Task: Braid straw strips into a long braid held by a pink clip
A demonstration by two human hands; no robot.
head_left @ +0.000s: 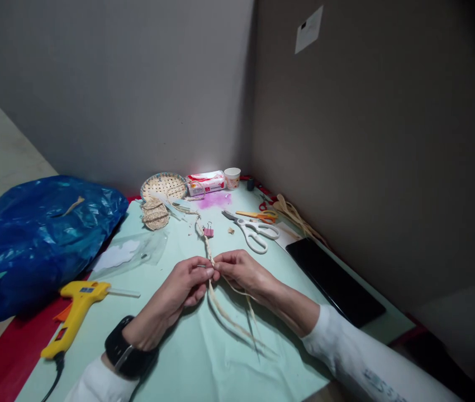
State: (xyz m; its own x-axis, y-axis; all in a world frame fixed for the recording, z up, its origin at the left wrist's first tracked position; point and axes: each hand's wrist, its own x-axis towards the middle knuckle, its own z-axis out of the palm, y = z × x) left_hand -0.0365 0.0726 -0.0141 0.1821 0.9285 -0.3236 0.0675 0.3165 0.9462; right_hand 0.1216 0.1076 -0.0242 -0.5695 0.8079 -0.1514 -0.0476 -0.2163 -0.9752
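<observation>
A pale braid of straw-like fibre [206,244] runs from the middle of the table toward me. My left hand [187,282] pinches its near end between thumb and fingers. Touching it from the other side, my right hand [241,272] pinches the same spot, fingertips together. Loose unbraided strands [231,321] trail from under both hands toward the lower right. Beside the braid's upper part sits a pink binder clip [208,231]; whether it grips the braid I cannot tell. The far end leads toward a coiled woven piece [155,214].
White-handled scissors [254,231] and orange scissors [258,216] lie right of the braid. A black tablet-like slab [333,279] rests at right. At left are a yellow glue gun [76,312] and a blue plastic bag [48,234]. Behind stand a woven basket [164,185] and paper cup [232,178].
</observation>
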